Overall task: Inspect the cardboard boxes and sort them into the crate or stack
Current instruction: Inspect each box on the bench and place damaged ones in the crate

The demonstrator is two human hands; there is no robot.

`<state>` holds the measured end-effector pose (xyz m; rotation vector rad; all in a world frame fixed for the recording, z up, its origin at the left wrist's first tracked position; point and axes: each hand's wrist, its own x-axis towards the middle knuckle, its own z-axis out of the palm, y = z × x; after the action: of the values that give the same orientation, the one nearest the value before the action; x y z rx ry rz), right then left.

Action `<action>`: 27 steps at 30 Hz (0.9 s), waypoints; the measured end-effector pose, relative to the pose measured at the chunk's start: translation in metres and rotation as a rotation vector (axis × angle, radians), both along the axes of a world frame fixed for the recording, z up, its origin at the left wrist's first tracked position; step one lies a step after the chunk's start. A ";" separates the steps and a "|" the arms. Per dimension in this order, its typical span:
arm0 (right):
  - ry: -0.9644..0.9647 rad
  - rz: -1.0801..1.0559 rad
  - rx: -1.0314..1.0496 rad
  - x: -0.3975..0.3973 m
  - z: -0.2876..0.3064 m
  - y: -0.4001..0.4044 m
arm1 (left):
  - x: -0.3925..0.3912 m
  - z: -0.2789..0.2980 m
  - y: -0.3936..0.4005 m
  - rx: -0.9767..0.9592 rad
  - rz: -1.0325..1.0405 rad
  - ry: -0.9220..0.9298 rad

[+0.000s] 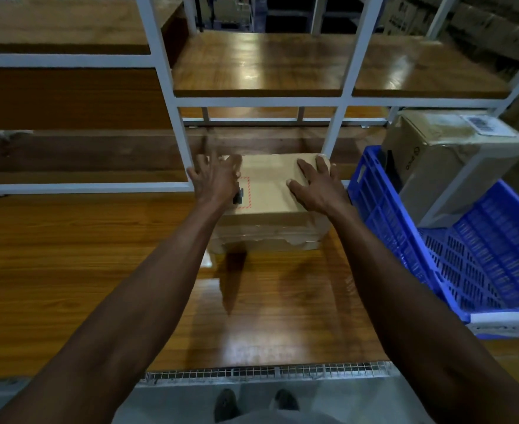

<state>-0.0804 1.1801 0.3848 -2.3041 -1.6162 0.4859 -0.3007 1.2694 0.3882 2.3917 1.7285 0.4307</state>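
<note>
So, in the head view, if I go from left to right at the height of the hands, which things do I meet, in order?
Left hand → cardboard box on the table → right hand → blue crate → second cardboard box standing in the crate.

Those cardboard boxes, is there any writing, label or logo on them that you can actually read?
Box in the blue crate, side face: a small dark logo and short word, turned sideways, too blurred to read.
Same box, top: a white label with a barcode-like print, too small to read.
Box on the table under both hands: a red dashed rectangle and a small dark symbol, no legible words.
Cartons on the far shelves: dark print, too blurred to read.
</note>
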 end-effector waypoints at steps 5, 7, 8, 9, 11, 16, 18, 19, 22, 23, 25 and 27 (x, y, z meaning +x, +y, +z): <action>0.009 -0.026 -0.076 0.004 0.000 0.015 | 0.007 0.001 0.011 -0.143 -0.080 0.042; 0.017 -0.029 -0.088 0.005 -0.001 0.019 | 0.003 -0.002 0.018 -0.203 -0.114 0.060; 0.017 -0.034 -0.093 0.007 -0.001 0.022 | 0.001 -0.004 0.021 -0.212 -0.127 0.074; 0.012 -0.039 -0.103 0.009 0.000 0.024 | 0.000 -0.005 0.023 -0.216 -0.133 0.083; -0.040 -0.027 -0.151 0.009 0.006 0.034 | -0.001 -0.005 0.023 -0.217 -0.128 0.086; -0.092 0.079 -0.248 -0.022 0.021 0.041 | 0.000 0.003 0.022 -0.212 -0.150 0.089; -0.057 0.080 -0.236 -0.027 0.019 0.035 | -0.001 0.008 0.018 -0.224 -0.148 0.131; -0.053 0.082 -0.235 -0.026 0.019 0.033 | 0.001 0.011 0.012 -0.228 -0.148 0.146; -0.024 0.071 -0.229 -0.021 0.018 0.031 | 0.011 0.011 -0.014 -0.216 -0.164 0.132; -0.016 0.070 -0.222 -0.021 0.017 0.031 | 0.012 0.009 -0.021 -0.209 -0.168 0.124; -0.001 0.069 -0.199 -0.024 0.012 0.025 | 0.006 0.002 -0.026 -0.180 -0.167 0.099; 0.006 0.053 -0.180 -0.027 0.011 0.019 | -0.003 -0.002 -0.023 -0.157 -0.178 0.071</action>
<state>-0.1078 1.1987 0.3956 -2.3882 -1.6976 0.6755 -0.3034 1.2460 0.3862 2.4453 1.4977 0.1806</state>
